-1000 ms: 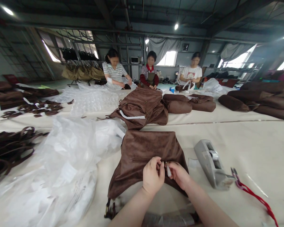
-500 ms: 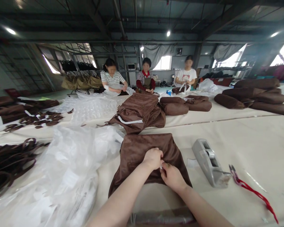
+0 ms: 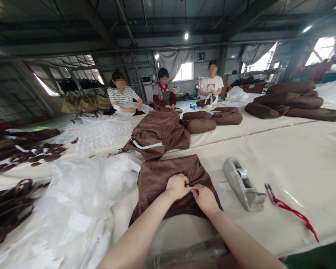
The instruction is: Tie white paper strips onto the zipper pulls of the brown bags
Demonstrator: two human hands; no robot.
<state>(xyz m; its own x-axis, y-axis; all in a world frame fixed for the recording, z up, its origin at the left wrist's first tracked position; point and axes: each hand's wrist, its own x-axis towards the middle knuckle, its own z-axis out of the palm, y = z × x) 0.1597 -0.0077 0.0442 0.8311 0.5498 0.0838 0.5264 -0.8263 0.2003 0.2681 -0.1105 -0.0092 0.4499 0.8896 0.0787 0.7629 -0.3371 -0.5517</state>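
Note:
A brown leather-like bag (image 3: 159, 175) lies flat on the table right in front of me. Over its middle, the fingers of my left hand (image 3: 177, 186) are curled closed; whatever they grip is hidden beneath them. Beside it, my right hand (image 3: 206, 198) pinches a small white strip (image 3: 192, 188), which spans the narrow gap between the two hands. Just beyond this bag rests another brown bag (image 3: 156, 125) with a white-wrapped handle (image 3: 147, 146).
A grey tape dispenser (image 3: 243, 185) and red-handled snips (image 3: 291, 211) lie to the right. Clear plastic bags (image 3: 81, 209) and dark straps (image 3: 14, 201) cover the left. Farther back are stuffed brown bags (image 3: 291, 101). Across the table, three people (image 3: 164, 91) work.
My hands have drawn slightly apart, and more of the white strip shows between them. The whole view has shifted, with things now farther left in it.

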